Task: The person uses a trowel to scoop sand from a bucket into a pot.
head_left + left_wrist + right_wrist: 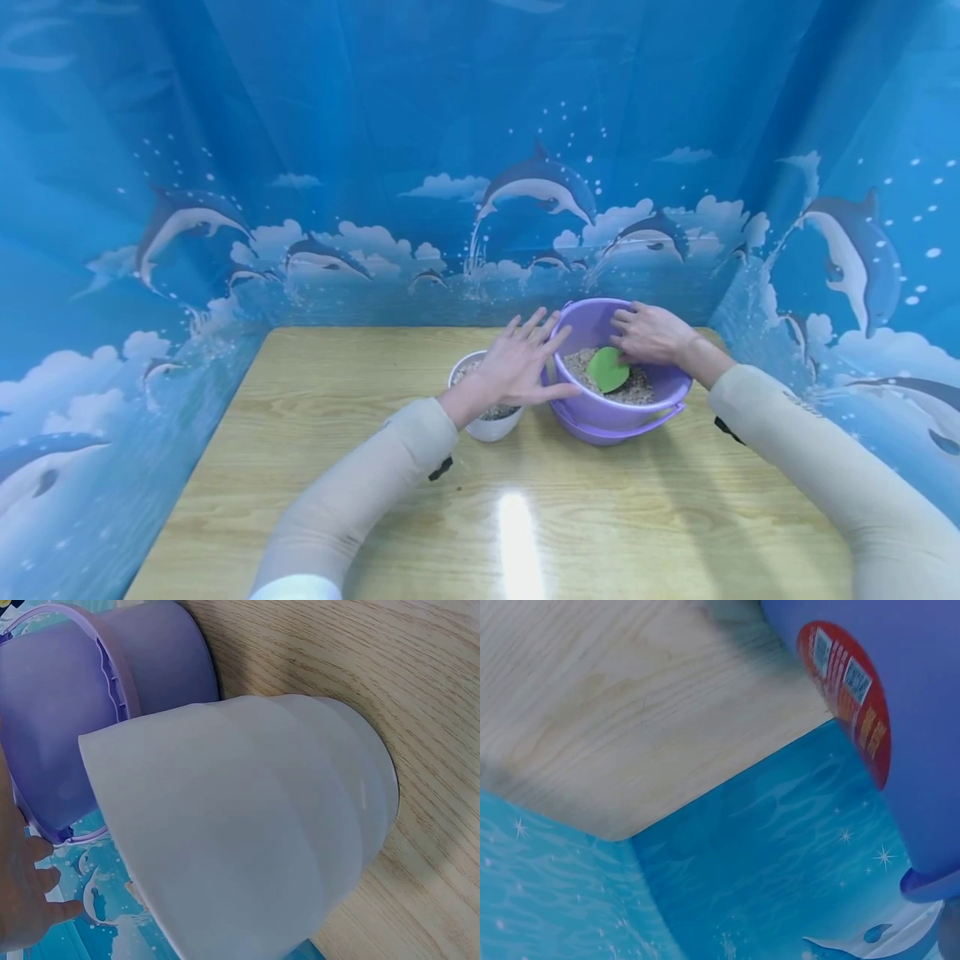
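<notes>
My right hand (654,335) reaches into a purple bucket (600,417) and grips a green toy shovel (608,370), its handle hidden by the fingers. The shovel's rounded blade lies against the tan, grainy material (633,390) inside the bucket. With fingers spread, my left hand (521,360) stretches over the white pot (491,429), fingertips right at the bucket's left rim. Similar grainy material shows in the pot under that wrist. In the left wrist view the ridged white pot (240,817) fills the middle, with left-hand fingers (45,881) at the edge.
Pot and bucket stand side by side on a wood-grain table (352,392). Blue dolphin-print curtains (420,150) close off the back and both sides. The bucket's handle (637,432) hangs down in front. A red label (851,697) is on the bucket's side.
</notes>
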`<action>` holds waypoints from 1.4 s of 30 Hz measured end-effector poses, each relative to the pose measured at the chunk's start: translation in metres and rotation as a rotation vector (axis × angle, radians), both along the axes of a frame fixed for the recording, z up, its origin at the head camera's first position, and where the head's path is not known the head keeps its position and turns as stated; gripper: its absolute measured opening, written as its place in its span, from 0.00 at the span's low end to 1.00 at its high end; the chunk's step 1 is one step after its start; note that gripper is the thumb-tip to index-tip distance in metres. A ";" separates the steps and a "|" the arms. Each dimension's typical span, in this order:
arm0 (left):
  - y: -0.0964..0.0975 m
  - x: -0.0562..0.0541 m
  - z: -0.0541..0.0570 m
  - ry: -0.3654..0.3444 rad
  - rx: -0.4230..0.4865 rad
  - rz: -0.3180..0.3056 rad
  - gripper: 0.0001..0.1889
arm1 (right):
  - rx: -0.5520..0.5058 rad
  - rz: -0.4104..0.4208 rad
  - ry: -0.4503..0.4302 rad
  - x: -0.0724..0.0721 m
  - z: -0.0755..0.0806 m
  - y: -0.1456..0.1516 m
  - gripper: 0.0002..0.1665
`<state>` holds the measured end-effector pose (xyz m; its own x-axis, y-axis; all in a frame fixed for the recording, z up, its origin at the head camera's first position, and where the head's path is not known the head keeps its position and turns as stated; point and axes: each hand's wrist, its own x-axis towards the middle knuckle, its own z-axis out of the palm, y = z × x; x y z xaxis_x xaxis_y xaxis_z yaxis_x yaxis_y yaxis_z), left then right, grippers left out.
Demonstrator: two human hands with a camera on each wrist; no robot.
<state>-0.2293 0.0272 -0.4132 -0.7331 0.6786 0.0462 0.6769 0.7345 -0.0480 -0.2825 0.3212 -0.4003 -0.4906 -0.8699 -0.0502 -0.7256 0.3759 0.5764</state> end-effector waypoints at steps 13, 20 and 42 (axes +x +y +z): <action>-0.001 0.000 0.000 -0.003 0.011 -0.002 0.55 | -0.065 -0.014 -0.038 0.004 -0.005 -0.004 0.27; -0.001 0.001 -0.001 -0.005 0.014 0.001 0.55 | -0.091 -0.013 -0.055 0.008 -0.006 -0.006 0.28; 0.000 0.002 0.000 -0.008 0.018 0.002 0.56 | -0.231 -0.061 -0.120 0.015 -0.004 -0.004 0.24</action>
